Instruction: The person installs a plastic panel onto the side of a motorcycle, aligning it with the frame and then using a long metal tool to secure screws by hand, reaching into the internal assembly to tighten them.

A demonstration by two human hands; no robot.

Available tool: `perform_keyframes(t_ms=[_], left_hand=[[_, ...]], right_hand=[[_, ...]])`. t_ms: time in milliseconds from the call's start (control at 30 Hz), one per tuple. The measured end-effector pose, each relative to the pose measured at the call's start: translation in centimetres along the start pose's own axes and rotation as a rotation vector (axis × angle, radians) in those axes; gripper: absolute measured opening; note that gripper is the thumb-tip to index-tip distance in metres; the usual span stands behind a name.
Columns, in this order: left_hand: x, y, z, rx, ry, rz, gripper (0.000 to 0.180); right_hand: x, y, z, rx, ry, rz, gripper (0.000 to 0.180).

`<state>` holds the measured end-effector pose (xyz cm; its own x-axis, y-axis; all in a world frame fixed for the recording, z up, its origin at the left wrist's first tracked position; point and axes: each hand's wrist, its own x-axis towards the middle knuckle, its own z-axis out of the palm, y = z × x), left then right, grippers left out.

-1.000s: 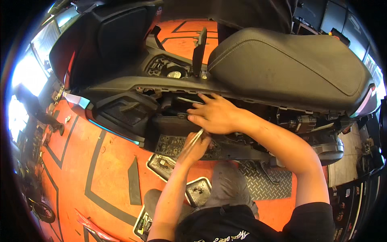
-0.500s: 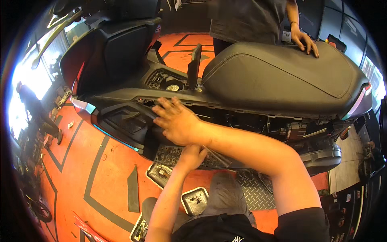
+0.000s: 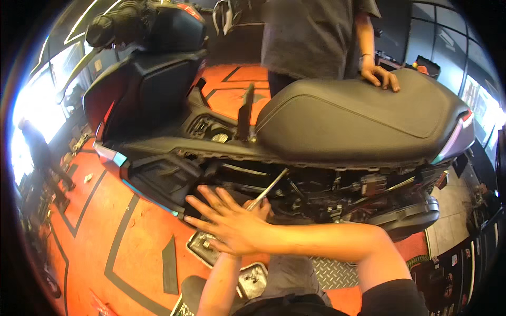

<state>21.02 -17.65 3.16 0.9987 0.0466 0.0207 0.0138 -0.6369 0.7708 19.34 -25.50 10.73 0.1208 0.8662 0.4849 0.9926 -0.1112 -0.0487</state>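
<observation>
My left hand (image 3: 262,209) is closed around a long, thin silver metal tool (image 3: 272,187), which slants up and right toward the open side of a scooter. Its exact kind I cannot make out. In front of the left wrist crosses my right hand (image 3: 226,221), fingers spread, holding nothing; it hides part of the left hand and forearm. Just beyond the fingers is the black footboard panel (image 3: 166,171) of the scooter. Frame and engine parts (image 3: 316,197) lie exposed below the long black seat (image 3: 348,118).
Across the scooter stands another person (image 3: 305,42), one hand (image 3: 380,78) resting on the seat. Metal trays (image 3: 252,282) with small parts sit near my knees. A dark strip (image 3: 169,266) lies on the orange floor (image 3: 142,237). Diamond-plate metal (image 3: 337,271) is low right.
My right hand has come off the scooter's side and drawn back toward me over the left wrist. The silver tool now points up and right, and the dark panel seen low on the scooter's side no longer shows.
</observation>
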Motion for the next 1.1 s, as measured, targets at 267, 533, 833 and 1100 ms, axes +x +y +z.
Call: perform_keyframes(t_ms=[267,533,833,1100], left_hand=[[3.6,-6.3,2.5,-0.034,0.118,0.476,0.035],[2.3,-2.7,1.7,-0.151,0.131,0.384,0.025],[-0.4,-1.0,-0.6,-0.147,0.014,0.009,0.041],[1.1,2.3,-1.8,-1.690,0.459,0.188,0.038]], right_hand=[[6.7,7.4,3.4,-0.234,-0.109,0.106,0.049],[7.8,7.4,1.2,0.007,-0.425,0.465,0.040],[-3.6,10.2,-5.8,0.103,-0.425,0.399,0.057],[-4.6,12.6,-5.8,0.422,-0.513,0.522,0.067]])
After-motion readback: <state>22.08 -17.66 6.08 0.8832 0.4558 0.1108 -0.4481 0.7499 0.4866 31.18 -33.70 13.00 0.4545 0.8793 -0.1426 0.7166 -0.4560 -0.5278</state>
